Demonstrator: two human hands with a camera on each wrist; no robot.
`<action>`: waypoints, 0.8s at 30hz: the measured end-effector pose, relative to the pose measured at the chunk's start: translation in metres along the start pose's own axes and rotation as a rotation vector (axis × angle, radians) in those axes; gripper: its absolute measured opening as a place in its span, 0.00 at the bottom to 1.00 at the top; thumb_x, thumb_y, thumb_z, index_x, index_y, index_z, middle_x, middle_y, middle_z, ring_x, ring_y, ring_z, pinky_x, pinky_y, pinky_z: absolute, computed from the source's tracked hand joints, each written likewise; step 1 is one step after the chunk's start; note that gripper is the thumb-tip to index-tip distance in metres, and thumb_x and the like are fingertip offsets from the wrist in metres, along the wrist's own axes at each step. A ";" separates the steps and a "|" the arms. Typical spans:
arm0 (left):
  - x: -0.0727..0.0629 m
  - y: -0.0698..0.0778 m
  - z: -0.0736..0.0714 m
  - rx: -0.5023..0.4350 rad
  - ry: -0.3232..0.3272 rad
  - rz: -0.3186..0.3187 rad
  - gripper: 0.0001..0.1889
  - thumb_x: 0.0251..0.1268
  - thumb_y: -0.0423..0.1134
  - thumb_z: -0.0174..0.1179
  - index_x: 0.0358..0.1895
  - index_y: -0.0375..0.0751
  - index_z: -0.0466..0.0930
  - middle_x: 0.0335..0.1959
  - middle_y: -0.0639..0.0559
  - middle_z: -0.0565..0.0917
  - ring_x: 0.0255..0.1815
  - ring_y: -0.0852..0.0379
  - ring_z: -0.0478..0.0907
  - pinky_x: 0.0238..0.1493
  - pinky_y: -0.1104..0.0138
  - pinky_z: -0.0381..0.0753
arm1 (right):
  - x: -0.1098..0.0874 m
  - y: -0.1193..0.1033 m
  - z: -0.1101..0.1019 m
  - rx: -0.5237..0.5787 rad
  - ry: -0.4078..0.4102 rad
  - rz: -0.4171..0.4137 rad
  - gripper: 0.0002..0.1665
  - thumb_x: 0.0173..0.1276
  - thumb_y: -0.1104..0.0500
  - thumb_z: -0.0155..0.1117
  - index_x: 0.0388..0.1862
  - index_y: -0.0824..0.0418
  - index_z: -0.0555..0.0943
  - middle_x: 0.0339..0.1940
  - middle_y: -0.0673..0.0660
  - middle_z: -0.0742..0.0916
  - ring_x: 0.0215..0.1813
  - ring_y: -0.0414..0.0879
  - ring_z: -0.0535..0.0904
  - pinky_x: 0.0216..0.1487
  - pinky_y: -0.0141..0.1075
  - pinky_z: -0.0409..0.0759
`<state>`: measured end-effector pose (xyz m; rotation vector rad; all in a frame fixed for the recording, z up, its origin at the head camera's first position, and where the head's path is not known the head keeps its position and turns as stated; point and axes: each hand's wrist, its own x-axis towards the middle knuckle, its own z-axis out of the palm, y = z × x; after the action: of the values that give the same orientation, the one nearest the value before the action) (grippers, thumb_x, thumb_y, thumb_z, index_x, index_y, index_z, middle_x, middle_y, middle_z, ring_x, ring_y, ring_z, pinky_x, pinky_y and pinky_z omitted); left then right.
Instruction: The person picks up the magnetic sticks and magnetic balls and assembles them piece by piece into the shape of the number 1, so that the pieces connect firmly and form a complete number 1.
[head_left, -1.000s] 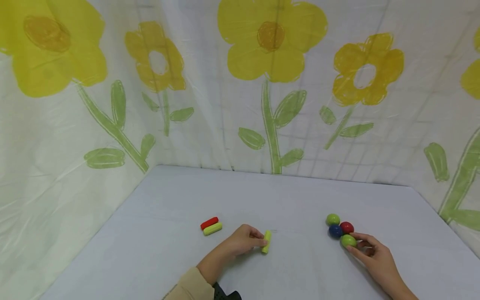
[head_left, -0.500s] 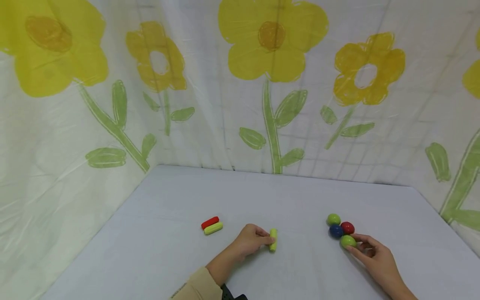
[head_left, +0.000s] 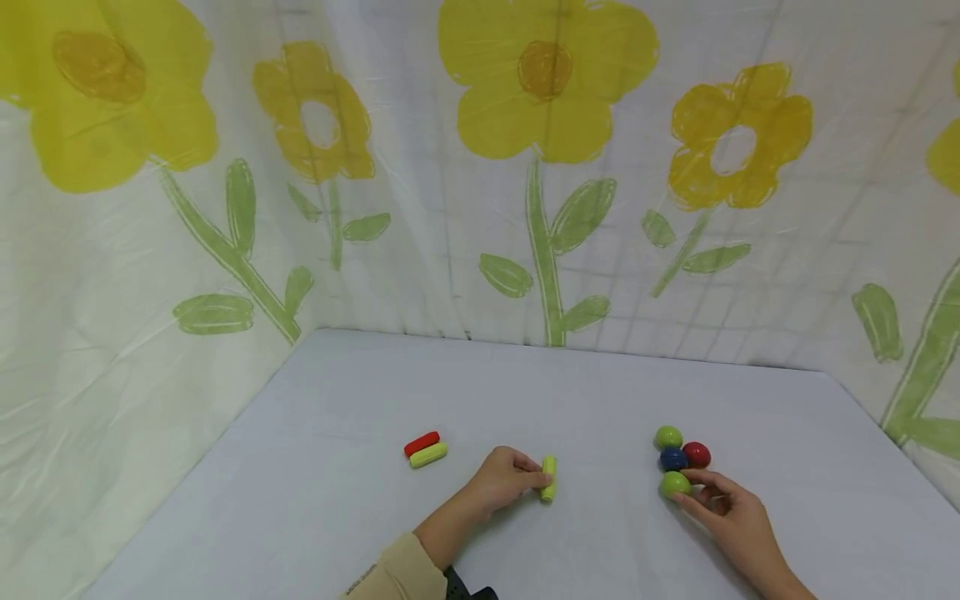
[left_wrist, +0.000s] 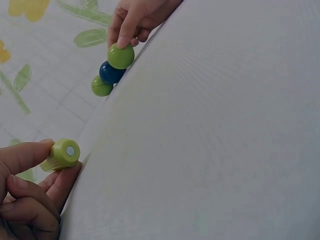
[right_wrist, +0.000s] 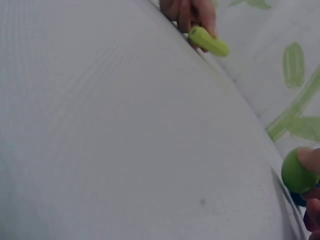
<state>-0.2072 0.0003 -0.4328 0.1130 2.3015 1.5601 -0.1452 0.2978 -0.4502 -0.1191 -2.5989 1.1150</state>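
Pinches with the left hand (head_left: 497, 483) a yellow-green stick (left_wrist: 61, 156), midway across the table (head_left: 592, 554); pinches with the right hand (head_left: 733, 510) a green ball (head_left: 673, 487), at the near side of a cluster. Looks light and stiff in both cases, hardly fragile: best to take the stick by its ridged sides, the glossy, roll-prone ball across its widest part. Hard to judge, in so dim a right wrist view, any contact with the blue ball (head_left: 673, 459) just beyond. Next to that, a red ball (head_left: 697, 454) and a far green ball (head_left: 668, 437); well to the left, a yellow stick (head_left: 428, 455) alongside a red stick (head_left: 422, 443). Underneath, pale matte tabletop; behind, a flower-painted backdrop (head_left: 405, 283).
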 end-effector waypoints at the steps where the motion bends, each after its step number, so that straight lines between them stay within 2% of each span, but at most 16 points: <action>1: 0.000 0.000 0.000 -0.002 -0.001 0.000 0.11 0.54 0.40 0.67 0.34 0.35 0.82 0.27 0.53 0.78 0.25 0.61 0.68 0.24 0.72 0.67 | 0.000 -0.002 0.001 0.008 -0.002 -0.005 0.20 0.56 0.55 0.71 0.46 0.60 0.81 0.27 0.47 0.80 0.28 0.31 0.69 0.27 0.27 0.70; 6: 0.000 0.000 0.001 -0.010 -0.009 0.000 0.11 0.53 0.40 0.67 0.34 0.35 0.81 0.27 0.53 0.78 0.24 0.62 0.68 0.24 0.72 0.67 | -0.002 -0.007 0.008 0.053 0.004 -0.025 0.19 0.56 0.56 0.71 0.46 0.60 0.81 0.26 0.47 0.78 0.26 0.33 0.69 0.25 0.28 0.68; 10: -0.001 0.000 0.000 -0.004 -0.016 0.012 0.11 0.54 0.40 0.67 0.34 0.35 0.81 0.27 0.53 0.79 0.24 0.62 0.69 0.24 0.72 0.68 | -0.002 -0.010 0.016 0.075 0.025 -0.091 0.21 0.55 0.59 0.71 0.49 0.62 0.80 0.28 0.45 0.78 0.25 0.33 0.67 0.23 0.28 0.67; 15: -0.001 -0.001 -0.001 -0.004 -0.025 0.020 0.11 0.53 0.40 0.67 0.33 0.35 0.82 0.26 0.54 0.80 0.23 0.62 0.68 0.24 0.72 0.67 | -0.002 -0.012 0.023 0.091 0.008 -0.158 0.21 0.55 0.61 0.70 0.50 0.63 0.81 0.31 0.44 0.78 0.26 0.32 0.67 0.24 0.27 0.68; 19: -0.001 -0.001 -0.001 -0.006 -0.030 0.023 0.11 0.53 0.40 0.67 0.33 0.35 0.81 0.26 0.54 0.79 0.23 0.62 0.68 0.24 0.72 0.67 | -0.001 -0.014 0.026 0.094 -0.019 -0.153 0.19 0.54 0.60 0.71 0.46 0.60 0.82 0.31 0.46 0.80 0.27 0.32 0.69 0.25 0.27 0.70; 24: 0.000 -0.001 0.000 -0.004 -0.033 0.026 0.11 0.54 0.40 0.67 0.33 0.35 0.81 0.26 0.54 0.79 0.24 0.62 0.69 0.24 0.72 0.68 | 0.000 -0.016 0.030 0.080 -0.032 -0.129 0.19 0.51 0.62 0.73 0.44 0.59 0.82 0.26 0.46 0.81 0.26 0.31 0.70 0.25 0.28 0.71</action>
<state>-0.2067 -0.0005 -0.4339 0.1663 2.2805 1.5634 -0.1544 0.2656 -0.4579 0.0834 -2.5447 1.1811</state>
